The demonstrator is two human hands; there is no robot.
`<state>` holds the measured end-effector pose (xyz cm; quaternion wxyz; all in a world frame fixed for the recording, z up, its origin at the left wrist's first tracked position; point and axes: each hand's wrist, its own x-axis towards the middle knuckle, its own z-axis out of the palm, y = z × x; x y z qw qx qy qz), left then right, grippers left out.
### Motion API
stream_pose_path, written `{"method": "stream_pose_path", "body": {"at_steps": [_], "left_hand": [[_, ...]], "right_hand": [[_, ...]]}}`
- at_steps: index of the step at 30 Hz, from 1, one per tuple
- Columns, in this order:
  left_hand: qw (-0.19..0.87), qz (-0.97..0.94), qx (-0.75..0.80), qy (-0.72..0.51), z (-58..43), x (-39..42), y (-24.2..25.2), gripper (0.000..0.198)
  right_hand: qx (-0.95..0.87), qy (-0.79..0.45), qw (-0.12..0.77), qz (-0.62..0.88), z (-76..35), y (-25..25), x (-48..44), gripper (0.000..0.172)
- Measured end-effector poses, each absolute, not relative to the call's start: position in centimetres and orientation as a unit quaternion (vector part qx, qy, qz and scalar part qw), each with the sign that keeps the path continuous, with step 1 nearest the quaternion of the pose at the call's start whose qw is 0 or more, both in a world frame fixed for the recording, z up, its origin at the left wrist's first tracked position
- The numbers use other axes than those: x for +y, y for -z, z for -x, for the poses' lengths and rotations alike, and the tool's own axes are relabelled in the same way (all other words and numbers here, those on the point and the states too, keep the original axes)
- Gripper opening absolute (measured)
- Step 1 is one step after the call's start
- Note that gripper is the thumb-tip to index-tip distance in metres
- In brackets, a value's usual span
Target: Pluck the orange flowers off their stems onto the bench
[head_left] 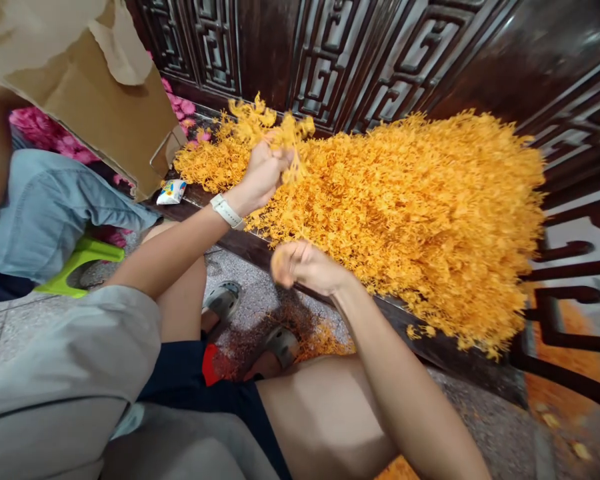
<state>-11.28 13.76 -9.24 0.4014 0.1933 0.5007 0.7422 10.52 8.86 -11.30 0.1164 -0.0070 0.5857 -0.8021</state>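
Observation:
A large heap of fine orange-yellow dried strands (395, 227) covers a dark wooden bench (460, 363). My left hand (264, 175), with a white watch (226, 211) on its wrist, grips a clump of these strands and lifts it above the heap's far left part. Loose strands stick up around my fingers. My right hand (304, 265) hangs just off the heap's near edge, above the bench rim. Its fingers curl closed, and nothing shows in them.
A carved dark wooden panel (350, 60) rises behind the heap. A brown paper bag (95, 87) and a small white packet (173, 192) are at left. A person in a denim shirt (50, 213) sits beside a green plastic stool (80, 260). Spilled strands lie on the speckled floor (250, 287).

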Motion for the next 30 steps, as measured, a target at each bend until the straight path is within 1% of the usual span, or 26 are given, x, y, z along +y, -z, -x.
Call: {"method": "stream_pose_path", "body": {"at_steps": [1, 2, 3, 4, 6, 8, 9, 10, 11, 13, 14, 16, 18, 20, 22, 24, 27, 29, 30], "left_hand": [[0.363, -0.178, 0.505, -0.762, 12.5, 13.9, 8.9, 0.034], [0.316, -0.163, 0.507, -0.785, 13.9, 13.9, 8.6, 0.032], [0.282, -0.149, 0.512, -0.798, 15.5, 13.8, 8.4, 0.034], [0.267, -0.141, 0.516, -0.802, 17.0, 13.6, 8.3, 0.037], [0.271, -0.141, 0.521, -0.797, 19.3, 12.8, 8.5, 0.044], [0.298, -0.151, 0.522, -0.785, 20.2, 11.7, 8.9, 0.039], [0.313, -0.159, 0.52, -0.779, 20.1, 11.2, 9.1, 0.035], [0.324, -0.165, 0.516, -0.776, 19.8, 10.8, 9.1, 0.031], [0.332, -0.169, 0.511, -0.775, 19.5, 10.5, 9.1, 0.029], [0.348, -0.172, 0.503, -0.772, 18.8, 9.8, 8.7, 0.028], [0.356, -0.172, 0.504, -0.768, 18.6, 9.5, 8.6, 0.028], [0.376, -0.175, 0.508, -0.755, 18.6, 8.9, 8.3, 0.031], [0.397, -0.181, 0.506, -0.744, 18.9, 8.4, 8.3, 0.039], [0.429, -0.18, 0.489, -0.738, 19.0, 8.1, 8.4, 0.047], [0.469, -0.18, 0.456, -0.735, 18.8, 7.9, 8.5, 0.053], [0.506, -0.181, 0.425, -0.729, 18.1, 7.6, 8.4, 0.061], [0.547, -0.194, 0.391, -0.714, 17.0, 6.9, 8.0, 0.074], [0.571, -0.207, 0.372, -0.703, 16.3, 6.4, 7.8, 0.079], [0.579, -0.213, 0.365, -0.697, 16.0, 6.2, 7.7, 0.081]], "right_hand": [[0.621, 0.751, 0.217, 0.059, -10.3, 11.9, 7.5, 0.019], [0.638, 0.68, 0.34, 0.122, -10.0, 12.8, 5.9, 0.013], [0.654, 0.624, 0.401, 0.147, -9.7, 13.9, 4.3, 0.012], [0.684, 0.595, 0.405, 0.118, -9.4, 15.2, 2.7, 0.013], [0.659, 0.606, 0.437, 0.084, -9.2, 17.9, 0.7, 0.012], [0.573, 0.66, 0.481, 0.06, -9.5, 20.4, 0.4, 0.007], [0.535, 0.697, 0.477, 0.025, -9.7, 21.5, 0.6, 0.013], [0.516, 0.732, 0.442, -0.041, -10.1, 22.4, 1.0, 0.023], [0.514, 0.755, 0.384, -0.132, -10.6, 23.1, 1.3, 0.033], [0.532, 0.744, 0.249, -0.318, -11.7, 24.2, 1.5, 0.051], [0.542, 0.723, 0.211, -0.373, -12.2, 24.5, 1.2, 0.06], [0.566, 0.691, 0.201, -0.401, -13.0, 24.2, 0.0, 0.067], [0.592, 0.683, 0.201, -0.378, -13.0, 23.0, -1.3, 0.062], [0.619, 0.678, 0.167, -0.359, -11.9, 20.8, -1.8, 0.054], [0.65, 0.663, 0.086, -0.362, -10.3, 17.9, -1.0, 0.05], [0.671, 0.632, -0.02, -0.387, -8.5, 14.7, 0.8, 0.045], [0.664, 0.59, -0.159, -0.431, -6.3, 10.2, 3.5, 0.04], [0.632, 0.592, -0.22, -0.449, -5.2, 8.0, 4.6, 0.038], [0.612, 0.603, -0.233, -0.454, -4.6, 7.2, 5.0, 0.037]]}}
